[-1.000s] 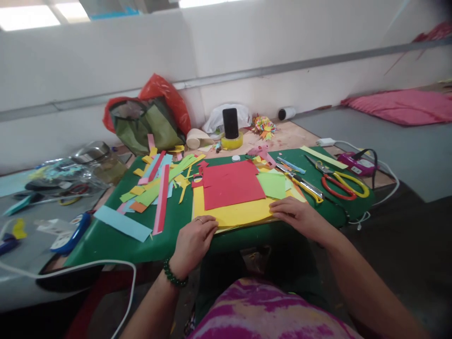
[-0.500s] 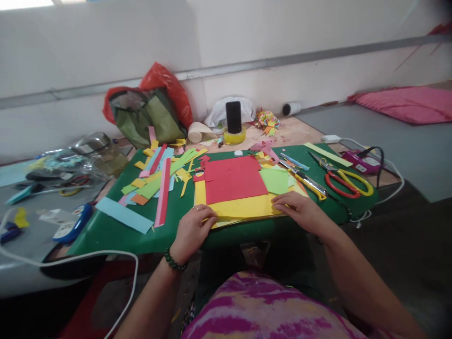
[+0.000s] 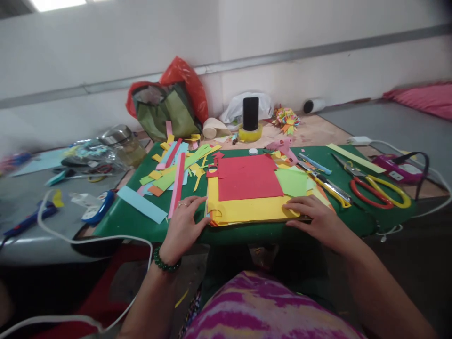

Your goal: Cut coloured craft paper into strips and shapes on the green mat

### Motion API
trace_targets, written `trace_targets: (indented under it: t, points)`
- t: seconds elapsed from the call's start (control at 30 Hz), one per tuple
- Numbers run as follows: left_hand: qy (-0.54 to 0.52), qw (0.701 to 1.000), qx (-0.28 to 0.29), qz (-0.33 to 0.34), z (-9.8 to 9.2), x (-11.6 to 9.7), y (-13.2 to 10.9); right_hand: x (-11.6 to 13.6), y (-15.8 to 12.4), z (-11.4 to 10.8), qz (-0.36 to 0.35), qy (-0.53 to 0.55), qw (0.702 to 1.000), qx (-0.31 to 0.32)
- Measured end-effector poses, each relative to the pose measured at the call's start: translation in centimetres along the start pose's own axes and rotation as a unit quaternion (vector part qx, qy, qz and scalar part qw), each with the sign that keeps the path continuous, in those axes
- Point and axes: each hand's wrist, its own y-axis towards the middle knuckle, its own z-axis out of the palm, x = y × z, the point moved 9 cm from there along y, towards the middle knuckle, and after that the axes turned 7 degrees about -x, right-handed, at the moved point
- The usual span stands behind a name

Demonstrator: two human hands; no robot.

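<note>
A stack of yellow paper sheets (image 3: 254, 211) lies at the front of the green-covered table, with a red paper sheet (image 3: 249, 178) on top and a green paper piece (image 3: 292, 181) sticking out at its right. My left hand (image 3: 185, 226) rests against the stack's left edge, its thumb and fingers apart around the front corner and nothing gripped. With fingers on top and thumb at the front edge, my right hand (image 3: 314, 213) holds the stack's front right part. Right of it lie a yellow box cutter (image 3: 330, 189) and scissors (image 3: 374, 188) with red and yellow handles.
Paper strips (image 3: 178, 176) lie scattered on the left of the green cover (image 3: 141, 228). A pink glue gun (image 3: 284, 148), a phone (image 3: 250, 114) on a tape roll (image 3: 250, 133) and a paper flower (image 3: 287, 121) sit behind. A white cable (image 3: 95, 241) hangs at left.
My left hand has moved off the front edge to the stack's left side, its fingers spreading. My right hand stays at the front right. The view has shifted slightly left.
</note>
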Motion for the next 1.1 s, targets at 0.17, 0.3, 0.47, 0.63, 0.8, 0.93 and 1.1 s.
trace_targets:
  t: [0.17, 0.3, 0.47, 0.63, 0.8, 0.93, 1.1]
  points:
    - [-0.035, 0.998, -0.003, 0.043, 0.0, -1.5, -0.7, -0.2, 0.0, -0.1, -0.006, 0.023, 1.0, 0.002]
    - [-0.057, 0.993, 0.038, 0.096, 1.9, -4.1, -0.4, -0.4, 0.3, 0.0, 0.005, 0.029, 0.999, 0.012]
    - [-0.072, 0.984, 0.087, 0.136, 3.9, -6.1, 0.4, -0.4, 0.7, -0.2, 0.016, 0.035, 0.999, 0.008]
    - [-0.101, 0.985, 0.099, 0.095, 4.5, -6.0, 1.2, -0.7, 1.1, -0.3, 0.069, 0.074, 0.995, 0.009]
    - [-0.086, 0.99, 0.115, -0.003, 5.3, -4.5, 1.9, -1.6, 1.5, -0.3, 0.155, 0.1, 0.983, -0.023]
    - [-0.08, 0.986, 0.136, -0.049, 5.9, -3.8, 2.1, -2.7, 1.2, 0.0, 0.226, 0.097, 0.968, -0.053]
    - [-0.046, 0.99, 0.127, -0.042, 5.7, -4.0, 2.4, -2.9, 1.2, 0.3, 0.253, 0.095, 0.962, -0.048]
